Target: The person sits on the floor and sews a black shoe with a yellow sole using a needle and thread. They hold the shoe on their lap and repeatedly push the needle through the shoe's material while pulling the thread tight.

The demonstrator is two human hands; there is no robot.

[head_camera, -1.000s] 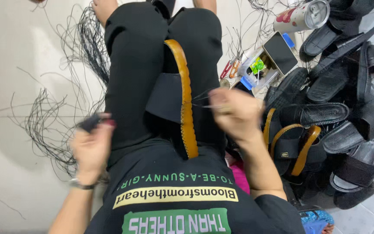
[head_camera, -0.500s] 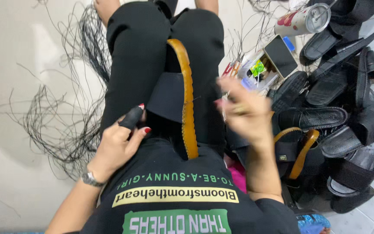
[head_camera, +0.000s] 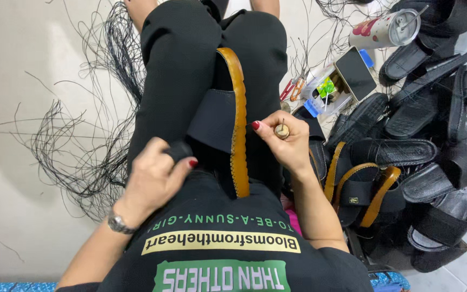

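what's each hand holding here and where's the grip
The right hand pinches a small wooden-handled tool by its handle, at the sandal's tan sole edge. The left hand closes around a small black object; what it is cannot be told.

A tan edge is being shown on the black sandal — its strap plain black. Right of the sandal, black slippers are being seen, some tan-edged. Black threads are being seen left of it on the cream floor — red nails on both hands.
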